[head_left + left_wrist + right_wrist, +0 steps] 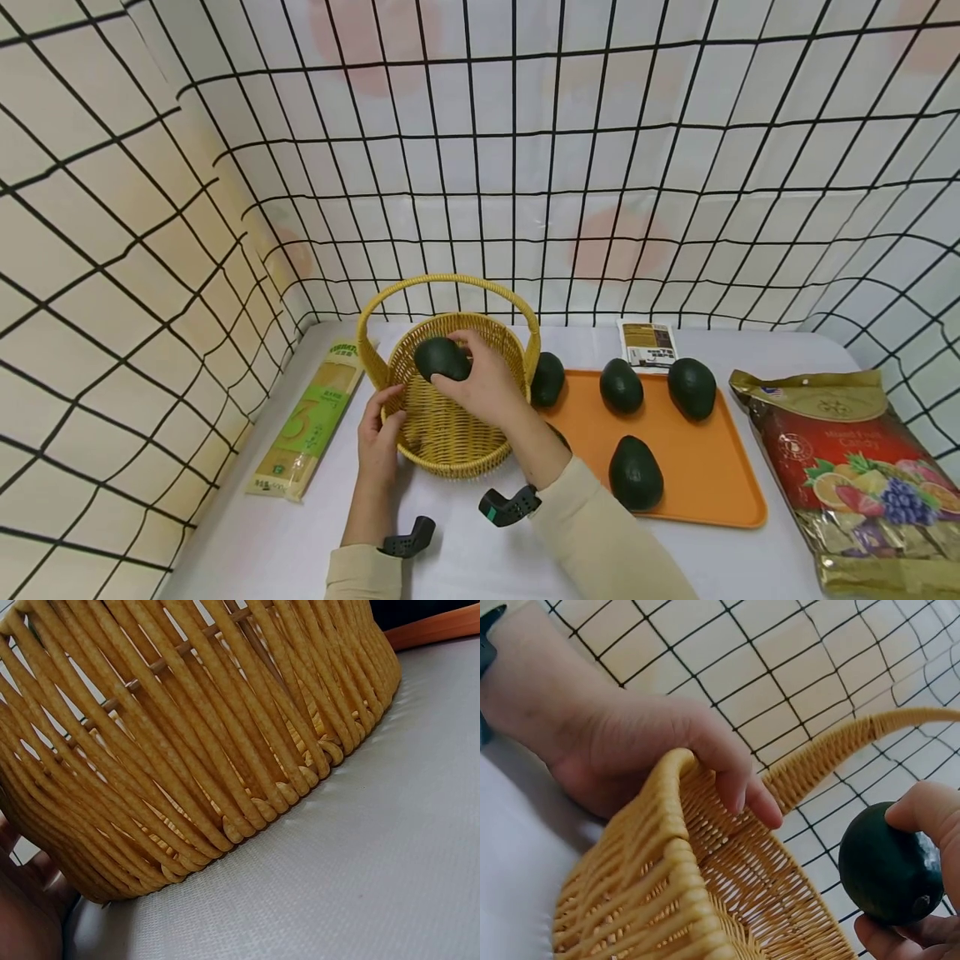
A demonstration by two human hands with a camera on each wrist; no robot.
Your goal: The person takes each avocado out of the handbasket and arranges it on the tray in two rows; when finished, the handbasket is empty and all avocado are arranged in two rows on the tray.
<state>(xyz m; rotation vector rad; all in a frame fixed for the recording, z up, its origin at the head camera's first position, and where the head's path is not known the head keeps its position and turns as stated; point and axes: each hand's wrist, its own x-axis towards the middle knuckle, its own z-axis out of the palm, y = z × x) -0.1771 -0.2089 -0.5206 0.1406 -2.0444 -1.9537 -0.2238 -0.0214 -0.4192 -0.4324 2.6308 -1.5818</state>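
My right hand (487, 379) pinches a dark green avocado (441, 360) between thumb and fingers, above the mouth of a yellow wicker basket (450, 467). In the right wrist view this avocado (885, 862) hangs apart from the weave, beside the arched handle (832, 754). My left hand (378, 429) grips the basket's left rim, its fingertips curled over the edge, as the right wrist view also shows. The left wrist view is filled mostly by the basket's slatted side (195, 727), standing on the white cloth. Woven bottom shows inside the basket; my right hand covers part of the interior.
Right of the basket, an orange tray (697, 475) bears several avocados (636, 473), one partly behind my right forearm. A noodle pack (311, 425) lies left, a small packet (648, 346) behind the tray, and a candy bag (855, 475) far right. Black wire mesh (513, 167) surrounds the table.
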